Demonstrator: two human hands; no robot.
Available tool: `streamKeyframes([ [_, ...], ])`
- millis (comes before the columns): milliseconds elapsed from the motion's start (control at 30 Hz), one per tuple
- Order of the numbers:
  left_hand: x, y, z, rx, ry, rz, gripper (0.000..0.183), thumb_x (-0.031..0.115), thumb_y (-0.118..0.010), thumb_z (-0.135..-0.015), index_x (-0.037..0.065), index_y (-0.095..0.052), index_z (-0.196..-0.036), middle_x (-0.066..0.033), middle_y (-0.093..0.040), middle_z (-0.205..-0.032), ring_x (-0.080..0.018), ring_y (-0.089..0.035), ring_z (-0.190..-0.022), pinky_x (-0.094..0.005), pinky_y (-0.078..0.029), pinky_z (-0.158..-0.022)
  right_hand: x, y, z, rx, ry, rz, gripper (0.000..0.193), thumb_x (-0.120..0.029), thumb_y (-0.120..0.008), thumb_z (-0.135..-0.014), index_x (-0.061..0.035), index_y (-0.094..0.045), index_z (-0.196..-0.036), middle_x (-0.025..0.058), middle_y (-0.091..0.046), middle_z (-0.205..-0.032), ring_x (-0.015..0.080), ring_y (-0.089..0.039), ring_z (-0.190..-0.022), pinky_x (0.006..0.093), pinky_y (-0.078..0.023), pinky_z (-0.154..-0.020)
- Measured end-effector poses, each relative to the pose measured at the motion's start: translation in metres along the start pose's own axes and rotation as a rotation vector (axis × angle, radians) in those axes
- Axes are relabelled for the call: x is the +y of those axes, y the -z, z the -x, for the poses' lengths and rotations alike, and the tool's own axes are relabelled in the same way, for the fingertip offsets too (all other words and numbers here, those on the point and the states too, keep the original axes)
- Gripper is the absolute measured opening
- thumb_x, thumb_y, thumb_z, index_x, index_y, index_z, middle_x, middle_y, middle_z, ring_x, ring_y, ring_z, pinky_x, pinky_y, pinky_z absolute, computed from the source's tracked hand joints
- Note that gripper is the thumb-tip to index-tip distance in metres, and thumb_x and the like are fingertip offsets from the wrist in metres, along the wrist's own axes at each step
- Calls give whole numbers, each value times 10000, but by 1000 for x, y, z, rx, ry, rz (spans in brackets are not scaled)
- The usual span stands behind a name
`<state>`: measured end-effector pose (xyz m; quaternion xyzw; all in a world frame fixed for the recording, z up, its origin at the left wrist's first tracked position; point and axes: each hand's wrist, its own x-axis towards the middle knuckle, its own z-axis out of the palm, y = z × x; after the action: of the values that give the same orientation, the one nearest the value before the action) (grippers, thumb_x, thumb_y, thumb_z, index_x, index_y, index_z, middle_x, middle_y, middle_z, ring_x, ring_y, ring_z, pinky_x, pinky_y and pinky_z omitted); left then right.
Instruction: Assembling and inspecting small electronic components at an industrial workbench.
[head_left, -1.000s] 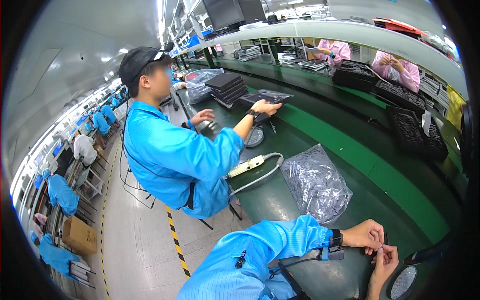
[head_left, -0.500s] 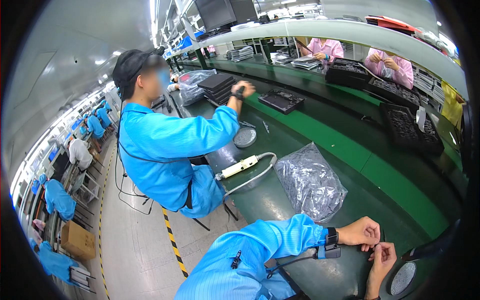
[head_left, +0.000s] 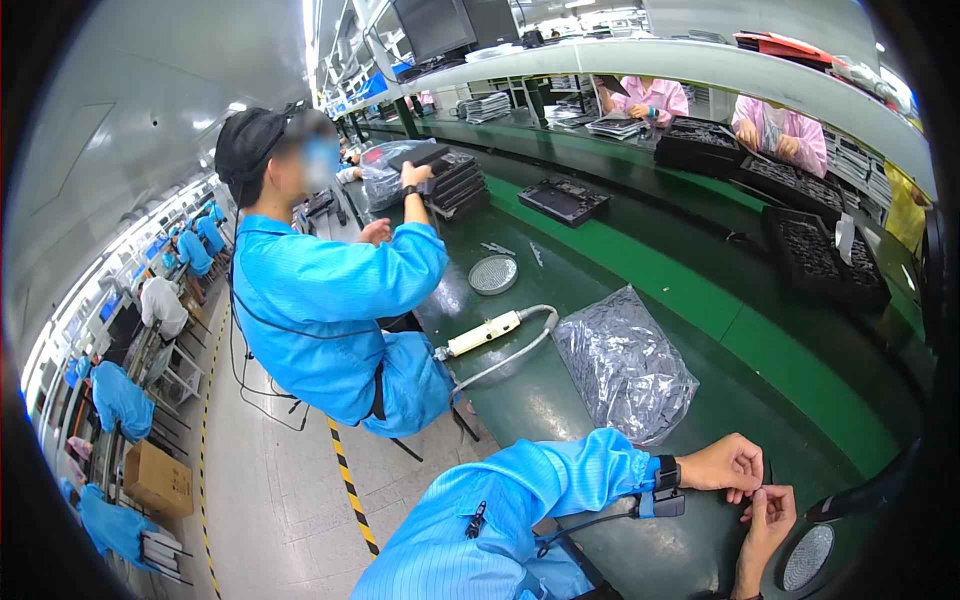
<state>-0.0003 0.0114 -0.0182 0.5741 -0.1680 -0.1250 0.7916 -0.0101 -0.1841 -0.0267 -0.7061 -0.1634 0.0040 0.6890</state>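
Observation:
My left hand [head_left: 728, 467] is closed in a pinch near the right front part of the green table [head_left: 540, 390]. Just below it, my right hand [head_left: 767, 522] also pinches, its fingertips nearly meeting those of the left. A small, thin dark piece [head_left: 767, 470] shows at the fingertips; its kind is too small to tell. Beside my right hand lies a round, shallow dish with a textured pale face [head_left: 808, 557]. Beyond my left wrist, with its black strap [head_left: 666, 472], rests a clear plastic bag full of dark pieces [head_left: 628, 370].
A cream cylindrical tool [head_left: 484, 333] with a grey cable lies left of the bag. A co-worker in blue [head_left: 310, 290] sits at the left, near stacked black trays [head_left: 460, 185]. Another dark tray [head_left: 565, 201] and part-filled trays [head_left: 820, 262] stand farther off, below a shelf [head_left: 700, 60].
The co-worker's arm has drawn back from the table to the black tray stack, where a hand now holds a tray on top. My own hands stay almost where they were, still pinching.

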Motion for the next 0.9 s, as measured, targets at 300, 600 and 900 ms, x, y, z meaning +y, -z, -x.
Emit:
streamKeyframes([
  [300, 2, -2, 0, 12, -8, 20, 129, 63, -665, -897, -41, -591, -916, -76, -644, -709, -112, -636, -574, -218, -505, -508, -4, -1, 2, -14, -37, 3, 87, -70, -631, -935, -27, -559, -957, 4, -573, -807, 33, -515, -632, 164, -407, -528],
  [600, 1, 0, 1, 24, -2, 17, 113, 44, -659, -889, -43, -592, -917, -81, -646, -714, -117, -640, -581, -227, -511, -512, 0, -3, 1, -13, 9, 14, 138, -37, -653, -901, -22, -558, -1000, 1, -574, -827, 28, -521, -663, 160, -411, -535],
  [900, 2, 1, 0, 17, 13, -15, 163, 78, -703, -881, -40, -592, -905, -82, -649, -713, -115, -639, -583, -226, -504, -511, 5, 1, -2, -6, -18, 18, 74, -58, -625, -938, -20, -562, -944, 4, -566, -777, 35, -509, -619, 173, -402, -518],
])
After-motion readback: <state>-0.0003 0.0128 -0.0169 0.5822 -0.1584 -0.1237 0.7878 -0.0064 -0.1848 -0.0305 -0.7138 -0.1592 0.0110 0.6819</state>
